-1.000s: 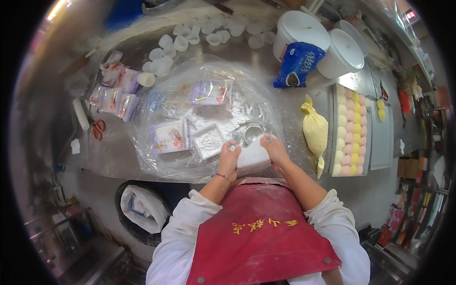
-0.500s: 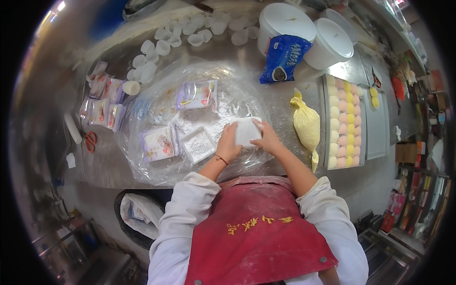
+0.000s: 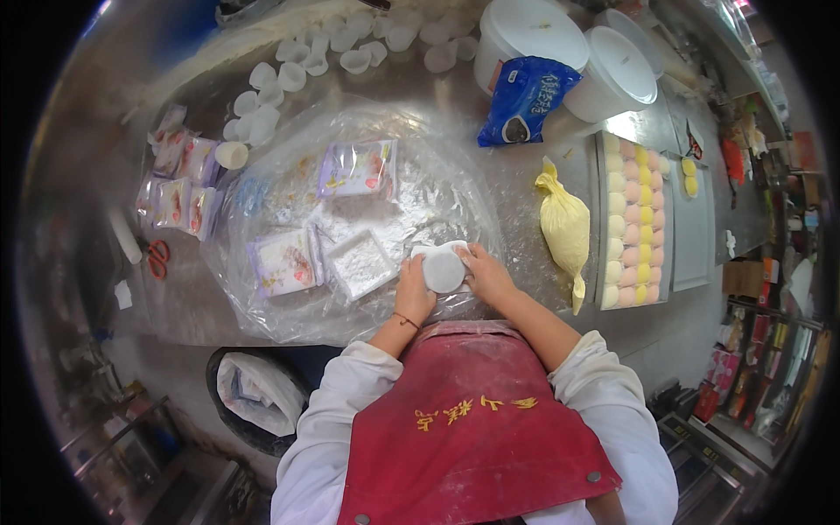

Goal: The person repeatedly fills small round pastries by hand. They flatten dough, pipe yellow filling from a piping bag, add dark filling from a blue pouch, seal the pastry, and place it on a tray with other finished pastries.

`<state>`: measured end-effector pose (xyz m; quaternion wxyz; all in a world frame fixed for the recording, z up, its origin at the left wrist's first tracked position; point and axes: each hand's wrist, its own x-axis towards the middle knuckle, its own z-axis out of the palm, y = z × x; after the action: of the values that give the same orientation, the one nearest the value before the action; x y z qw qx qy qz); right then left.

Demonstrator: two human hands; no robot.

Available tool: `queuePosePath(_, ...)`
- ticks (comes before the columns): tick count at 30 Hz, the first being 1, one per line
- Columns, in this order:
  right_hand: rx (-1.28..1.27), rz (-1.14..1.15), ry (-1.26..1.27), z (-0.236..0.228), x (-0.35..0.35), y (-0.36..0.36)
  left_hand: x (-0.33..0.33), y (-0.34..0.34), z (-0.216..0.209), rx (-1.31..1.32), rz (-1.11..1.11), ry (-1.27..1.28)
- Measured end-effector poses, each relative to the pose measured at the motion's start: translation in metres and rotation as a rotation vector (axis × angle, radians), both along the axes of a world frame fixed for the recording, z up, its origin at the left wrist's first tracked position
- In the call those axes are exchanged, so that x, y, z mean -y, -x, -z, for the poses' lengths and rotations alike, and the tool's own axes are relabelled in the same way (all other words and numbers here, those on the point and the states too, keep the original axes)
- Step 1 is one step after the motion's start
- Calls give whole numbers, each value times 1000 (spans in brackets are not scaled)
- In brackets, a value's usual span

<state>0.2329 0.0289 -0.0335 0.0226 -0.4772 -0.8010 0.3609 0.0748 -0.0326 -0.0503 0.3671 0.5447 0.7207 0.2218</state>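
Observation:
Both hands grip a small white cup (image 3: 444, 271), tilted so that its round base faces me. Behind the base, a soft white sheet (image 3: 453, 246) shows at the upper rim, apparently a dough wrapper. My left hand (image 3: 415, 284) closes round the cup's left side and my right hand (image 3: 483, 271) round its right. Just left of them lies a square white tray (image 3: 360, 265) dusted with powder. Beside it is an opened packet (image 3: 287, 262) of white square sheets, with another purple-edged packet (image 3: 357, 169) farther back. All rest on a clear plastic sheet (image 3: 420, 184) with powder on it.
Several white cups (image 3: 291, 77) stand at the back. More packets (image 3: 172, 204) and red scissors (image 3: 157, 259) lie left. Right are white buckets (image 3: 608, 74), a blue bag (image 3: 525, 103), a tied yellow piping bag (image 3: 564, 227) and a tray (image 3: 600, 219) of coloured balls.
My hands have drawn the cup and white sheet slightly toward me and tilted them. The flat white square top that faced me has given way to a round base.

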Motion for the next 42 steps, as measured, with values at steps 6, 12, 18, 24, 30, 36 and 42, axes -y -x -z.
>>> queuePosePath(6,-111,94,-102,-15,7,4,0,-7,-4,107,10,-71)
queuePosePath(12,-102,85,243,-9,4,43,-1,-9,3,132,12,-89)
queuePosePath(18,33,48,206,16,-7,54,-4,-9,12,114,33,-150)
queuePosePath(24,123,-182,163,3,-10,61,-9,-6,18,37,52,-251)
queuePosePath(30,57,-204,-118,-35,-10,81,-6,2,7,-50,201,-317)
queuePosePath(36,40,-60,-341,-38,-24,43,8,-6,-31,137,-136,-205)
queuePosePath(42,189,649,-247,-41,-21,-112,-5,-26,-47,309,-78,-286)
